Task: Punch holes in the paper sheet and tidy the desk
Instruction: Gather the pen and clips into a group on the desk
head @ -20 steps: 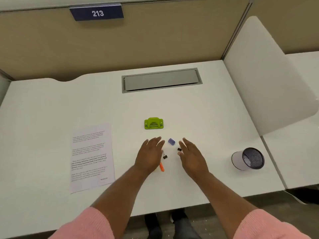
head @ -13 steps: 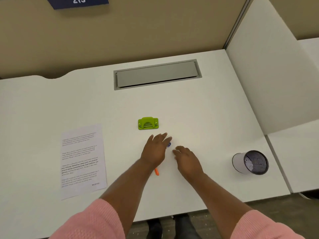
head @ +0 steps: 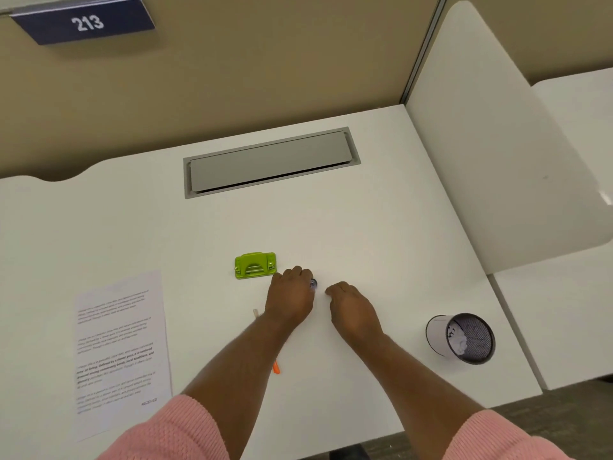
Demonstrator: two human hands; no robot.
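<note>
The printed paper sheet [head: 121, 350] lies flat at the desk's left front. A green hole punch [head: 254, 264] sits mid-desk, just left of my left hand [head: 292, 297]. That hand's fingers curl over a small purple sharpener [head: 313, 283], which peeks out at the fingertips. My right hand [head: 351, 307] rests beside it with its fingers bent down onto the desk; anything under them is hidden. An orange pen [head: 276, 367] lies under my left forearm, only its ends showing.
A black mesh cup [head: 461, 338] lies on its side at the right front, mouth toward me. A grey cable hatch [head: 270, 161] is set into the desk [head: 381, 234] at the back. A white divider panel [head: 497, 144] stands along the right edge.
Both hands went from spread flat to curled. The left closed over the purple sharpener; the right bent down where a small black clip lay. Both black clips are now out of sight.
</note>
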